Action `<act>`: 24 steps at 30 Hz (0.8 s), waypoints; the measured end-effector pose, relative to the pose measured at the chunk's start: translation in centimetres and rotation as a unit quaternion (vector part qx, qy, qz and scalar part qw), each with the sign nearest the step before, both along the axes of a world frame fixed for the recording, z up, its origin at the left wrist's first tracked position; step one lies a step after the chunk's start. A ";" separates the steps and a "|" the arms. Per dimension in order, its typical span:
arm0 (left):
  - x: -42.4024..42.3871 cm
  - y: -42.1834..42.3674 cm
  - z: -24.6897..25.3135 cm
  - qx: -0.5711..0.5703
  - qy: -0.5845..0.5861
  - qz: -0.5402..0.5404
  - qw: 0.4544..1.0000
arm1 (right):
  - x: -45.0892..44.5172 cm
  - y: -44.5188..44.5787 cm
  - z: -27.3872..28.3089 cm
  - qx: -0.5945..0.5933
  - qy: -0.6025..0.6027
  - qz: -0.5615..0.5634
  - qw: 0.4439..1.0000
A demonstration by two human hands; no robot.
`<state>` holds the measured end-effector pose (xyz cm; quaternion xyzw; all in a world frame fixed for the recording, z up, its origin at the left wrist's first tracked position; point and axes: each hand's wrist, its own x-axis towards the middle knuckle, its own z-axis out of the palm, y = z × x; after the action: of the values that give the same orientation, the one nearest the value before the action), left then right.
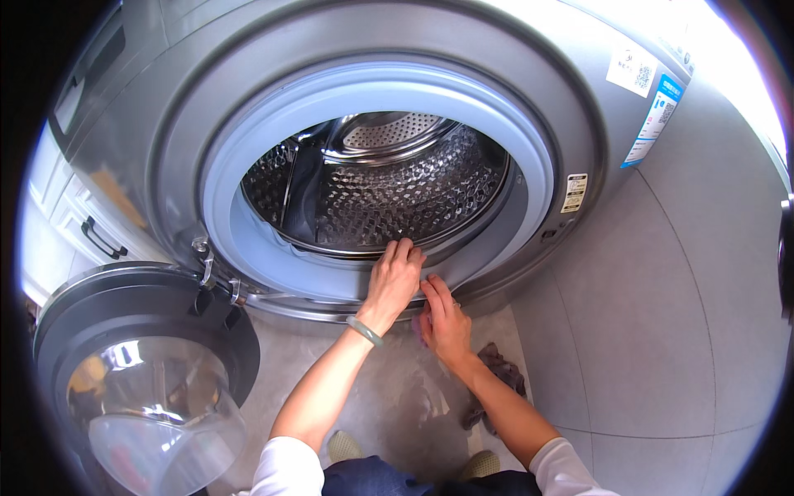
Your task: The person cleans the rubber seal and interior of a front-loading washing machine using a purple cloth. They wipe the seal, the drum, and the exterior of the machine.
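Note:
A front-loading washing machine (533,80) faces me with its round door open. Around its mouth runs a pale blue-grey rubber door gasket (298,266), rippled along the lower left lip. My left hand (394,276), with a bangle (365,331) on the wrist, grips the gasket's inner lip at the bottom, its fingertips hidden over the edge. Just right of it and lower, my right hand (445,319) touches the gasket's outer fold with its fingers. A small purple-pink cloth (418,328) shows under that hand, mostly covered. Behind lies the perforated steel drum (403,192).
At lower left hangs the swung-out door with its clear glass bowl (155,409), on a metal hinge (211,273). A dark crumpled cloth (505,378) lies on the wet-looking floor (397,397) by my right forearm. A grey tiled wall (633,310) stands at right.

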<state>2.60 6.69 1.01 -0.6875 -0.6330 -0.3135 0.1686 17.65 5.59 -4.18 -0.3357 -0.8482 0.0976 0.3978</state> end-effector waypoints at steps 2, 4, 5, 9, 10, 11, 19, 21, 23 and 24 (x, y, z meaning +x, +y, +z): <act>-0.4 0.3 -0.3 -0.015 -0.008 0.005 1.000 | 0.0 -0.1 0.3 0.000 -0.006 0.002 1.000; -0.7 0.2 0.1 -0.028 -0.046 -0.012 0.998 | 0.2 -0.1 0.5 -0.004 -0.013 0.004 1.000; -1.1 -0.1 0.4 -0.033 -0.080 -0.030 0.996 | 0.3 -0.1 0.5 -0.008 -0.019 0.006 1.000; -2.6 -2.2 1.6 -0.006 -0.159 0.012 0.987 | 0.5 0.0 0.7 -0.014 -0.033 0.010 0.999; -3.2 -2.6 1.4 -0.008 -0.142 0.043 0.989 | 0.5 -0.1 0.8 -0.014 -0.029 0.009 0.999; -3.7 -3.2 1.5 -0.039 -0.140 0.049 0.988 | 0.5 -0.1 0.8 -0.015 -0.025 0.008 1.000; -3.8 -3.1 2.0 -0.093 -0.105 0.021 0.990 | 0.1 0.1 0.2 -0.008 -0.009 0.007 1.000; -4.2 -3.0 2.3 -0.113 -0.120 0.013 0.986 | 0.2 0.1 0.3 -0.011 -0.010 0.012 1.000; -4.3 -2.8 2.0 -0.118 -0.076 0.005 0.990 | 0.2 0.0 0.3 -0.009 -0.013 0.011 1.000; -4.4 -2.5 1.6 -0.112 -0.024 0.001 0.993 | 0.1 0.1 0.3 -0.008 -0.014 0.011 1.000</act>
<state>-1.79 4.16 2.65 -0.6935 -0.6689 -0.2566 0.0761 17.80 5.66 -3.92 -0.3312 -0.8566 0.1040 0.3817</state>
